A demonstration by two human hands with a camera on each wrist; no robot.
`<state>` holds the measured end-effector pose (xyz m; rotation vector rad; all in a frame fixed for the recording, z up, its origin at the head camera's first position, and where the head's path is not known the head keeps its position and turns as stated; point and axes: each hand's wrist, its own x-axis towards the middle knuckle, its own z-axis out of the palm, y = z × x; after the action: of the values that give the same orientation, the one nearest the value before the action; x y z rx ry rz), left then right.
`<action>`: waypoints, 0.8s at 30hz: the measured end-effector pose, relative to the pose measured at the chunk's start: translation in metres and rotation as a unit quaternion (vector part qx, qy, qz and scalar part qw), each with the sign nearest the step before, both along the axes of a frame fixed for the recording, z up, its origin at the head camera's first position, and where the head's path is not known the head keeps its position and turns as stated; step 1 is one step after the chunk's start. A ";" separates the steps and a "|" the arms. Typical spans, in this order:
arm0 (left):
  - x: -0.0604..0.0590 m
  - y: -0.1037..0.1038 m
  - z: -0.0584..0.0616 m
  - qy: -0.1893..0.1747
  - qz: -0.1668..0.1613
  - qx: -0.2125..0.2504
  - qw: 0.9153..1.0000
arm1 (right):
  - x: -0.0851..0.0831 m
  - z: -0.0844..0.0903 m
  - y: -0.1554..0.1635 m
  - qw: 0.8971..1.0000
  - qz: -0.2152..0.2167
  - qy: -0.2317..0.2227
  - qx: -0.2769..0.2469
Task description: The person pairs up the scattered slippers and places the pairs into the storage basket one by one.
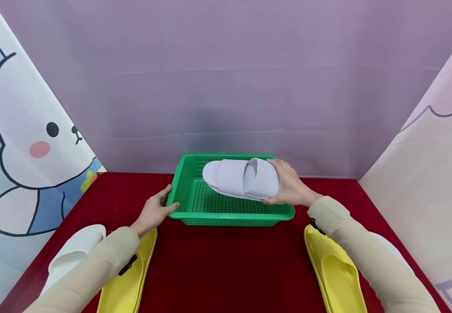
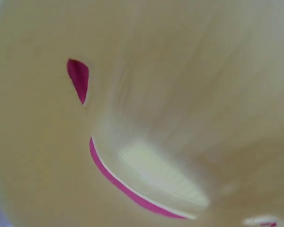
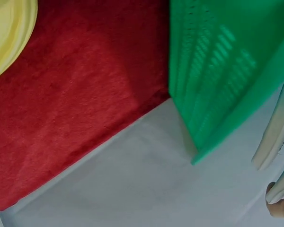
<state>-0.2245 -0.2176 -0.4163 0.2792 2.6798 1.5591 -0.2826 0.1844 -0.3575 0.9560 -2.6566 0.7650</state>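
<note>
A pair of pale white slippers (image 1: 231,177), fitted together, hangs over the green basket (image 1: 229,216). My right hand (image 1: 290,182) grips them at their right end. In the right wrist view two slipper edges (image 3: 270,137) show beside the basket wall (image 3: 213,71), with a fingertip (image 3: 278,208) on the lower one. At the basket's left side, my left hand (image 1: 155,211) holds the rim, thumb over its front left corner and fingers along the outer wall. Sleeve cloth (image 2: 47,142) covers most of the left wrist view, hiding that hand.
On the red cloth (image 1: 229,269) lie a white slipper (image 1: 78,245) and a yellow slipper (image 1: 132,274) under my left arm. Another yellow slipper (image 1: 335,269) and a white one (image 1: 392,250), partly hidden, lie by my right arm. A lilac curtain (image 1: 226,87) hangs behind the basket.
</note>
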 end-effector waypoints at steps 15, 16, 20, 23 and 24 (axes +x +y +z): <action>0.008 0.003 0.000 0.005 0.008 -0.017 1.000 | -0.042 -0.029 -0.004 1.000 0.011 -0.019 -0.007; 0.009 0.003 0.000 0.006 0.010 -0.019 1.000 | -0.044 -0.030 -0.006 1.000 0.010 -0.022 -0.006; 0.012 0.004 0.002 0.003 0.010 -0.014 1.000 | -0.048 -0.037 -0.011 0.999 0.007 -0.034 -0.008; 0.014 0.005 0.002 -0.001 0.009 -0.007 1.000 | -0.049 -0.043 -0.013 0.999 0.009 -0.039 -0.003; 0.015 0.005 0.002 -0.002 0.008 -0.006 1.000 | -0.048 -0.045 -0.013 0.999 0.011 -0.041 0.000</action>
<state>-0.2096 -0.2130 -0.4146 0.2545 2.6939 1.5441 -0.3310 0.1715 -0.4026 0.9769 -2.7196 0.8251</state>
